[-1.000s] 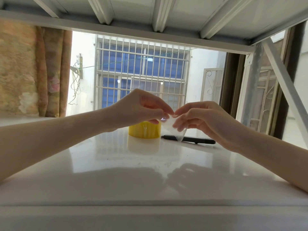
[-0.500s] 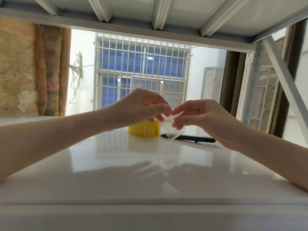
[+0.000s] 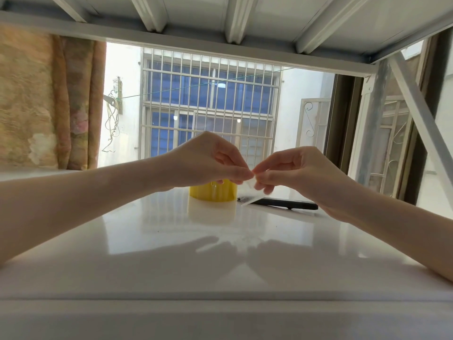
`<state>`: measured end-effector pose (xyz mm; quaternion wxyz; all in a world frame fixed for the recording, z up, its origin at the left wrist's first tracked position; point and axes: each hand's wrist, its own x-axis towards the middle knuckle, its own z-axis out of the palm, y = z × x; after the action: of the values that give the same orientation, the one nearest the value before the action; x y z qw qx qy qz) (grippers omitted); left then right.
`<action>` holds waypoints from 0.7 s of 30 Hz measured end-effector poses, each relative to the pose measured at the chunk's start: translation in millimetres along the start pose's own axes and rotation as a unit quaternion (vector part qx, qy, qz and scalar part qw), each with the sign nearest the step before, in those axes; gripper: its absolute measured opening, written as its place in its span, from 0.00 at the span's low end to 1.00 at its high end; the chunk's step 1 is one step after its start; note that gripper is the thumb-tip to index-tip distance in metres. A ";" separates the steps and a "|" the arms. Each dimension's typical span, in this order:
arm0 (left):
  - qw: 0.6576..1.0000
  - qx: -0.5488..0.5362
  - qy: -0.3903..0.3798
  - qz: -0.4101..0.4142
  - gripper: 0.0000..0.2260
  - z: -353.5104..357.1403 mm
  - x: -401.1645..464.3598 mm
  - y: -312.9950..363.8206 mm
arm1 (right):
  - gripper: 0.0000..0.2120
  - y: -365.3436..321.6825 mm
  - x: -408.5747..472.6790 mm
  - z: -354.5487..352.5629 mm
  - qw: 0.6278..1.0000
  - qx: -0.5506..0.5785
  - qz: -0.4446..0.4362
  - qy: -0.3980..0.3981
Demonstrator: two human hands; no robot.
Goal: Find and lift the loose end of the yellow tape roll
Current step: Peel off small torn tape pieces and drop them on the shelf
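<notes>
Judging by this, the end looks found and lifted: a clear strip (image 3: 250, 192) is pinched between left hand (image 3: 208, 160) and right hand (image 3: 294, 173), above the yellow tape roll (image 3: 212, 192) on the white table (image 3: 171, 241) (attachment can't be told).

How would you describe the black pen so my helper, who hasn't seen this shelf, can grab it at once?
Look at the glossy white shelf in front of the barred window. Near its far edge stands a yellow tape roll; just right of it lies the black pen, behind the right hand. It is the only dark, long, flat-lying thing there.
</notes>
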<state>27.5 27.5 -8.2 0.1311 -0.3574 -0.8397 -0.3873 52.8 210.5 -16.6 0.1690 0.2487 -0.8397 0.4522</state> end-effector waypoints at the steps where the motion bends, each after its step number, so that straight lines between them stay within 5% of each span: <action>1: 1.000 0.002 0.002 0.002 0.01 -0.4 -0.1 0.4 | 0.03 -0.1 -0.5 0.4 1.000 -0.004 0.001 -0.005; 15: 0.998 0.004 0.053 0.038 0.09 -0.5 -1.8 4.3 | 0.05 -2.1 -1.0 3.4 0.999 0.012 0.032 -0.022; 21: 0.997 -0.053 0.051 0.038 0.05 3.7 -1.7 7.2 | 0.05 -0.5 -1.4 2.2 0.999 0.009 0.036 -0.015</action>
<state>33.9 32.7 -7.5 0.1695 -0.3754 -0.7958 -0.4439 54.1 208.8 -18.2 0.1375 0.2267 -0.8464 0.4619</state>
